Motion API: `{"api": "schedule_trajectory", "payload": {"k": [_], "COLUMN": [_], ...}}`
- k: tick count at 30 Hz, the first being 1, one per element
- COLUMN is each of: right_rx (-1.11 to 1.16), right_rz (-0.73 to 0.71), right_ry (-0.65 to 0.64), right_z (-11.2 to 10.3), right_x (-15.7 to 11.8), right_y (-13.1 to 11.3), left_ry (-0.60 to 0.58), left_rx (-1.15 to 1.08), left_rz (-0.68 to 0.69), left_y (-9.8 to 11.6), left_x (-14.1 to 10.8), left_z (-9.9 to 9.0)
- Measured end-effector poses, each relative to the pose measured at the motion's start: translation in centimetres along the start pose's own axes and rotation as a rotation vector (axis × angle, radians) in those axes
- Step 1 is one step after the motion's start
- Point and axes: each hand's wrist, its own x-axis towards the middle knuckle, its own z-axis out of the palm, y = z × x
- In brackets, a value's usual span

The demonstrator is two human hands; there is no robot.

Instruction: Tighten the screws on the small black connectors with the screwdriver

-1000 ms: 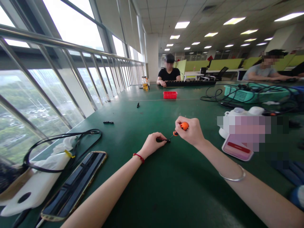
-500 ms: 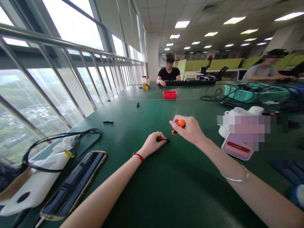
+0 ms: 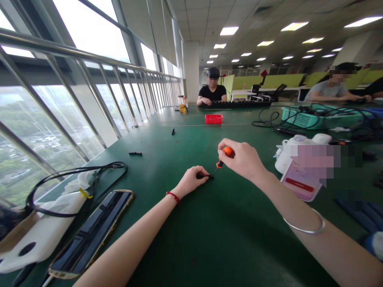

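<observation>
Your left hand [image 3: 192, 179] pinches the black part [image 3: 211, 176]; brace it firmly. Your right hand [image 3: 243, 158] grips the screwdriver [image 3: 220, 164]; press along its shaft, without wobbling.

Black part [image 3: 211, 176] half hidden by left hand [image 3: 193, 180], details too small. Right hand [image 3: 243, 157] covers some of screwdriver [image 3: 220, 164]. White container [image 3: 281, 164], near right, partly pixelated. White board [image 3: 44, 243] cut off at left.
</observation>
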Motion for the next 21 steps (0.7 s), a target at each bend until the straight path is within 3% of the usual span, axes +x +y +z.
{"api": "schedule_trajectory", "payload": {"k": [21], "right_rx": [-0.084], "right_rz": [0.081], "right_ry": [-0.152], "right_z": [-1.03], "right_x": [0.08], "right_y": [-0.82], "left_ry": [-0.005], "left_rx": [-0.031], "left_rz": [-0.021], "left_y": [-0.11], "left_x": [0.12], "left_z": [0.04]}}
